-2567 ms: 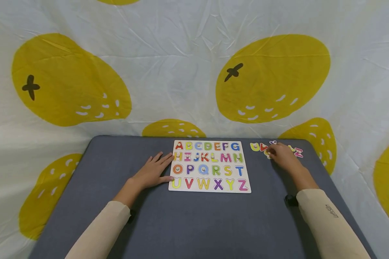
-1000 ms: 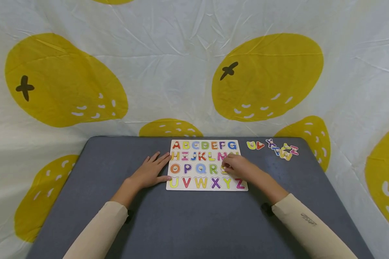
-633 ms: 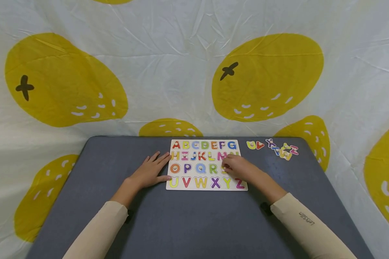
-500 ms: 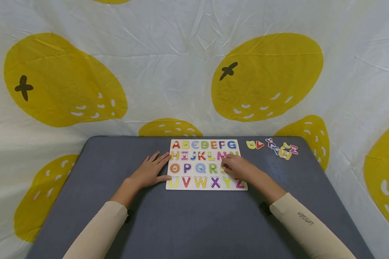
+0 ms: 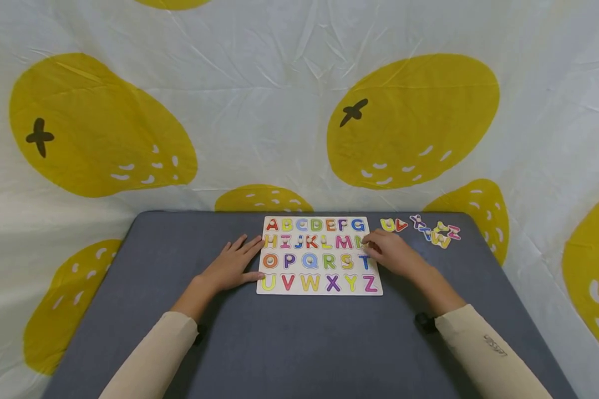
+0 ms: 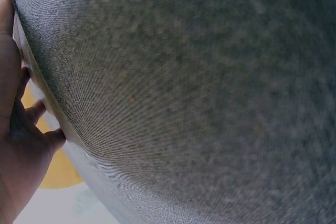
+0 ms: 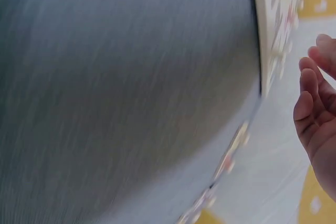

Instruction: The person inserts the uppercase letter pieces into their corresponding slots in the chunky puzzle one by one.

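A pale alphabet puzzle board (image 5: 299,272) lies on the table, its upper rows filled with knobbed letters. My left hand (image 5: 231,266), fingers spread, rests at the board's left edge, fingertips and thumb touching it. The yellow S piece (image 5: 346,262) sits in its slot. Over the board's right edge hovers my right hand (image 5: 391,252), its fingers (image 7: 310,85) loosely bent and holding nothing in the right wrist view; it partly covers the N. To the right lie loose letters: a yellow U (image 5: 387,225), a red V (image 5: 401,225), a blue T (image 5: 425,233) and several others.
The loose purple X (image 5: 417,221), orange W (image 5: 440,239) and pink Z (image 5: 453,233) lie close together near the far right of the dark table (image 5: 299,343). A white curtain (image 5: 259,122) with yellow fruit prints hangs behind the table.
My right hand went from the loose letters to the S slot, and has now let go of the S piece and moved right. The left hand stays at the board's edge.
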`<state>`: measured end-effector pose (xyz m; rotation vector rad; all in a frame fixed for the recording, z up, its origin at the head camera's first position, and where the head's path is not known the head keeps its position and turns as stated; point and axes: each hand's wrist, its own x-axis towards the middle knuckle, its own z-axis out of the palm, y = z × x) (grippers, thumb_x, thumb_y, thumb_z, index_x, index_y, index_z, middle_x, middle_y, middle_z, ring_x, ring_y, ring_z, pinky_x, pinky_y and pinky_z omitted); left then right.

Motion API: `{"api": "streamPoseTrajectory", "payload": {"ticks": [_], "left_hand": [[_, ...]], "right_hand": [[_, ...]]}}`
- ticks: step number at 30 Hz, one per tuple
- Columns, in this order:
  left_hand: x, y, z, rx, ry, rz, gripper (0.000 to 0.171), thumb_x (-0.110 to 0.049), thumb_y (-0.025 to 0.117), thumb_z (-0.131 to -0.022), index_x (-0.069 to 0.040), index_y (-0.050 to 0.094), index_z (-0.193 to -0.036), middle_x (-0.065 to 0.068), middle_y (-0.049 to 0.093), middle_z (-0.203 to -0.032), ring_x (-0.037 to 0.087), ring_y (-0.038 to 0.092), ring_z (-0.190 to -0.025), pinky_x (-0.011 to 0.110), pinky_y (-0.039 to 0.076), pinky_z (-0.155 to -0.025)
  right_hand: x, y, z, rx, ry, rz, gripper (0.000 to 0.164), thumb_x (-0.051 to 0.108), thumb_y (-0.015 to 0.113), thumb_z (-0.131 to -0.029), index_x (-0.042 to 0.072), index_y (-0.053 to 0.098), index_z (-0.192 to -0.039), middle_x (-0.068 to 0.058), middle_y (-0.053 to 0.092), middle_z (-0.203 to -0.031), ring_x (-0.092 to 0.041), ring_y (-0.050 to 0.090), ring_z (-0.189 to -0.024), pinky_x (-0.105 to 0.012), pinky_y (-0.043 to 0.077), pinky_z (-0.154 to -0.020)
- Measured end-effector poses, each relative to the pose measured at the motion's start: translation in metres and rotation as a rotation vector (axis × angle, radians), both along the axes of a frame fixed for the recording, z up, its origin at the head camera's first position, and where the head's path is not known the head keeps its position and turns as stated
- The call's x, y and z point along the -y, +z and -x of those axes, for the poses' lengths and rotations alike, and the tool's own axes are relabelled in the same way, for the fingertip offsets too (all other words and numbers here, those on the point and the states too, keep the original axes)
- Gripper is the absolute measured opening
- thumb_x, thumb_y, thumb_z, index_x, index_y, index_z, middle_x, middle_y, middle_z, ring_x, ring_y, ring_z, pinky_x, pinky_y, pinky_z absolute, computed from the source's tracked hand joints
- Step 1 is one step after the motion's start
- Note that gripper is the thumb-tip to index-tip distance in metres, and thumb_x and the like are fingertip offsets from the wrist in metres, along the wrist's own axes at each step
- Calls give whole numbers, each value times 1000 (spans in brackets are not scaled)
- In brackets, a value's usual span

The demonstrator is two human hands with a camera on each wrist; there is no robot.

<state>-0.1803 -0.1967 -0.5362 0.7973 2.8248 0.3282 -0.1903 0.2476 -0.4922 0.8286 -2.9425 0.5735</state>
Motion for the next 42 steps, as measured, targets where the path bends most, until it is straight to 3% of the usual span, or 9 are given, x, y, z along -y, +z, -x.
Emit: {"api": "streamPoseTrajectory", "payload": {"ticks": [12, 18, 22, 27, 42], "left_hand": [[1, -2, 0, 0, -3, -16, 94, -66, 61, -95, -22, 20, -167, 1, 22, -173, 40, 16, -159, 70, 18, -122], [1, -2, 0, -8, -2, -17, 93, -66, 61, -95, -21, 21, -167, 1, 22, -173, 40, 16, -159, 70, 19, -122], [1, -2, 0, -9, -4, -12, 93, -66, 60, -95, -21, 21, -167, 1, 23, -173, 40, 16, -159, 70, 20, -122], [0, -1, 0, -6, -4, -11, 93, -66, 60, -95, -21, 21, -167, 1, 23, -173, 40, 16, -159, 70, 20, -122], [-2, 3, -2, 7, 7, -5, 94, -66, 61, -95, -21, 21, -167, 1, 23, -173, 40, 17, -159, 70, 19, -122]], "right_hand": [[-96, 2, 16, -14, -206, 38, 34, 1, 75, -91, -8, 67, -122, -27, 67, -107, -40, 69, -91, -58, 56, -82], [-125, -3, 24, 25, -284, 20, 36, 3, 71, -94, -9, 65, -127, -31, 65, -113, -45, 67, -96, -63, 52, -87], [-134, -7, 30, 59, -302, 4, 33, 5, 69, -96, -9, 66, -126, -31, 62, -114, -46, 65, -98, -63, 51, -87], [-139, -12, 36, 74, -322, -22, 25, 3, 69, -94, -13, 68, -113, -32, 63, -105, -46, 63, -96, -63, 49, -88], [-142, -21, 44, 39, -377, -75, 17, 3, 66, -95, -12, 67, -103, -30, 65, -95, -46, 60, -90, -63, 48, -85]]}}
